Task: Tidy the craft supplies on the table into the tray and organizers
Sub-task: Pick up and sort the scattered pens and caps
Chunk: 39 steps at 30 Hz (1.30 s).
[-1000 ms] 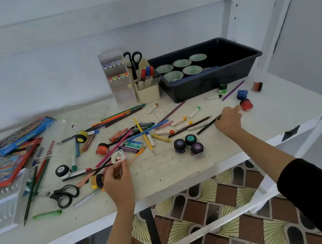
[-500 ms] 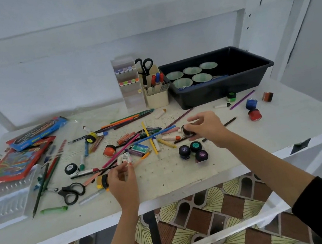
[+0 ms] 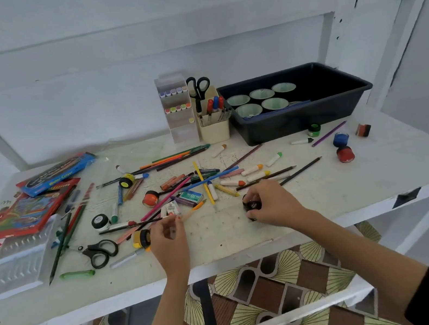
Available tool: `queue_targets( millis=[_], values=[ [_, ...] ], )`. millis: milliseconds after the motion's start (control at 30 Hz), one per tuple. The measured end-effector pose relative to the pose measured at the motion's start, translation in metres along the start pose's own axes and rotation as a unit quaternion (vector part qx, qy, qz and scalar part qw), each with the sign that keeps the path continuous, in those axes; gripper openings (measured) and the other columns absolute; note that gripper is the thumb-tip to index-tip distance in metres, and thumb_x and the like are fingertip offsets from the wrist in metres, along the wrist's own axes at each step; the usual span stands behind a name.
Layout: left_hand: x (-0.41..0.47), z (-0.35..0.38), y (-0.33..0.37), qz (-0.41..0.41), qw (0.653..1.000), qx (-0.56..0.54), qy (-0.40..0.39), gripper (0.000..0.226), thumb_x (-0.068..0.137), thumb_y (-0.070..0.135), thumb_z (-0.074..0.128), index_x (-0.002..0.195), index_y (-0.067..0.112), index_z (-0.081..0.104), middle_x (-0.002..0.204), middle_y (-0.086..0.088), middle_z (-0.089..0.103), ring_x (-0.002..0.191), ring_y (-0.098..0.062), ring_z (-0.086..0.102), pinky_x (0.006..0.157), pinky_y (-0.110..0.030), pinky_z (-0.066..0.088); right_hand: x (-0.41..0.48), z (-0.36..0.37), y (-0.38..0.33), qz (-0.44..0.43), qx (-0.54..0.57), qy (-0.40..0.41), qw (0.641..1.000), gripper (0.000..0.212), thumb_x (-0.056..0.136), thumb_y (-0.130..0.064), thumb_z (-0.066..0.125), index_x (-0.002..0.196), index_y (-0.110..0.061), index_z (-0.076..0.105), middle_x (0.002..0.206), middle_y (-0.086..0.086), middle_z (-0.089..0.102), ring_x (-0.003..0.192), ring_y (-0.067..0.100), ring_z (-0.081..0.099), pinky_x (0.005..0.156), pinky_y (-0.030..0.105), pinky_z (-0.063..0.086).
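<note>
Loose coloured pencils, crayons and markers lie scattered over the white table. My right hand curls over small black paint jars near the table's front. My left hand pinches the end of a thin black pencil beside a yellow tape roll. A black tray with several pale green cups stands at the back right. Beside it are a beige pen cup and a clear marker organizer.
Red, blue and green paint jars sit at the right. An orange jar and black scissors lie left of centre. Pencil boxes and a clear plastic insert fill the left end.
My right hand has drawn back from the far right of the table and come down over the black paint jars. The left hand has hardly moved.
</note>
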State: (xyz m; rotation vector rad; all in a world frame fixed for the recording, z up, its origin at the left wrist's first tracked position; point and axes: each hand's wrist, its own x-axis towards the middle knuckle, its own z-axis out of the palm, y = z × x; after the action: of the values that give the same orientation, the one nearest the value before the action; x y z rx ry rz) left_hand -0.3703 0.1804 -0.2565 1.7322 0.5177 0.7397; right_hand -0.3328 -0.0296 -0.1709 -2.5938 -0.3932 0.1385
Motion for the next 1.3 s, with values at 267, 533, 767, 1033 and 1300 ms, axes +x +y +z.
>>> queue_targets(
  millis=[267, 533, 767, 1033, 1300],
  values=[
    [-0.001, -0.002, 0.003, 0.002, 1.000, 0.014, -0.005, 0.010, 0.087, 0.009, 0.062, 0.091, 0.018, 0.062, 0.092, -0.005, 0.062, 0.087, -0.019, 0.057, 0.081, -0.032, 0.050, 0.001, 0.013, -0.002, 0.031, -0.084, 0.024, 0.996, 0.046, 0.077, -0.044, 0.070, 0.115, -0.019, 0.062, 0.116, 0.004, 0.050, 0.117, 0.019, 0.038, 0.090, 0.028, 0.040],
    [-0.007, 0.014, 0.030, 0.220, 0.948, 0.224, 0.045, 0.014, 0.079, 0.000, 0.068, 0.093, 0.000, 0.066, 0.087, -0.015, 0.061, 0.082, -0.028, 0.055, 0.073, -0.035, 0.042, -0.006, 0.001, 0.033, -0.025, 0.073, 0.118, 0.990, 0.024, 0.091, -0.028, 0.059, 0.113, -0.019, 0.061, 0.102, -0.003, 0.051, 0.094, 0.010, 0.050, 0.081, 0.021, 0.045],
    [-0.027, 0.101, 0.081, 0.266, 0.939, 0.139, -0.167, 0.015, 0.080, 0.003, 0.068, 0.094, 0.008, 0.067, 0.093, -0.004, 0.064, 0.088, -0.020, 0.059, 0.080, -0.036, 0.049, 0.017, -0.060, 0.129, 0.159, 0.133, 0.224, 0.952, 0.017, 0.090, -0.015, 0.059, 0.104, -0.008, 0.065, 0.100, 0.006, 0.065, 0.083, 0.012, 0.057, 0.076, 0.019, 0.044],
    [-0.047, 0.169, 0.095, 0.237, 0.905, 0.134, -0.328, 0.008, 0.086, 0.017, 0.065, 0.091, 0.023, 0.066, 0.084, 0.011, 0.064, 0.082, -0.007, 0.059, 0.082, -0.039, 0.050, 0.051, -0.098, 0.205, 0.338, 0.148, 0.232, 0.900, 0.044, 0.087, -0.036, 0.063, 0.120, -0.008, 0.053, 0.120, 0.012, 0.054, 0.108, 0.022, 0.053, 0.087, 0.023, 0.039],
    [-0.026, 0.148, 0.093, 0.162, 0.929, 0.143, -0.299, 0.006, 0.093, 0.026, 0.055, 0.092, 0.027, 0.060, 0.085, 0.018, 0.058, 0.081, 0.007, 0.053, 0.072, -0.009, 0.040, 0.063, -0.085, 0.194, 0.281, 0.252, 0.215, 0.901, 0.027, 0.079, -0.017, 0.073, 0.100, -0.008, 0.060, 0.097, 0.005, 0.061, 0.089, 0.017, 0.058, 0.077, 0.021, 0.043]
  ],
)
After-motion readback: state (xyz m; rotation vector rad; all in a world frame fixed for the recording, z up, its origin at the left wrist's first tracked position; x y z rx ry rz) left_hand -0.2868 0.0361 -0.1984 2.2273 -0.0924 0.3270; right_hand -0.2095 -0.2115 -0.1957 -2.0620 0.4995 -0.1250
